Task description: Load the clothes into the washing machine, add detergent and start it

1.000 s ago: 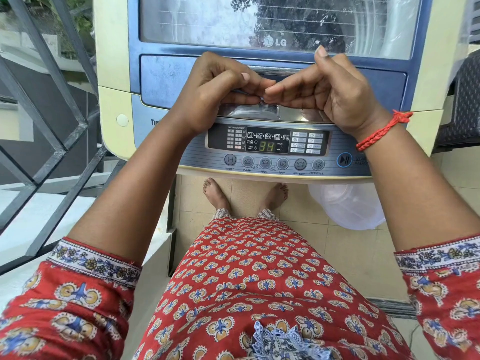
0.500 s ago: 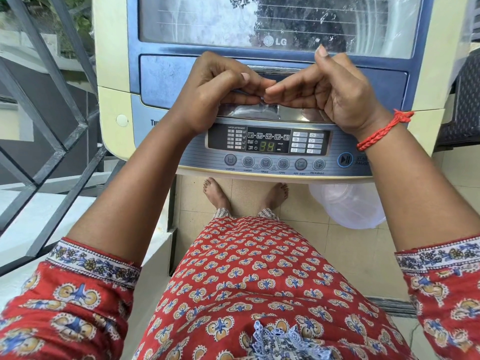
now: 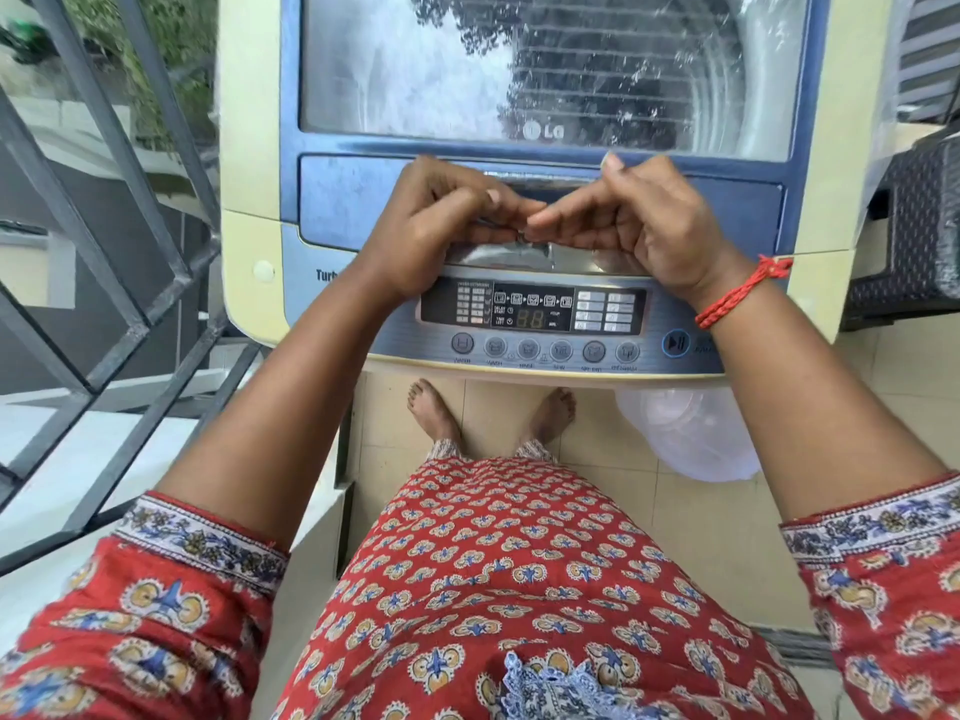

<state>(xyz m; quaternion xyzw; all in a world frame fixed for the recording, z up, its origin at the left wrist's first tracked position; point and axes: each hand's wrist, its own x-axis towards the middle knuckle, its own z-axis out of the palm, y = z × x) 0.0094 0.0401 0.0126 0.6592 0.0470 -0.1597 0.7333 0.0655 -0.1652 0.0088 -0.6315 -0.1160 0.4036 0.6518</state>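
- The left hand (image 3: 436,226) is curling its fingers inward, tips meeting the right hand's over the washer (image 3: 519,200); it seems to be pinching something tiny, too small to make out.
- The right hand (image 3: 639,220) is bending its fingers toward the left, index finger sticking up.
- The closed lid (image 3: 363,96) is lying just beyond the fingertips, the panel (image 3: 535,314) just below the wrists.
- A red thread (image 3: 737,293) is circling the right wrist.

The washing machine's glass lid (image 3: 467,70) carries an "LG" logo (image 3: 543,131). Beside my left wrist, its blue front panel (image 3: 306,262) reads "Turb", cut off. The control panel's display (image 3: 531,319) shows "88". Button labels (image 3: 540,364) are too blurred to read.
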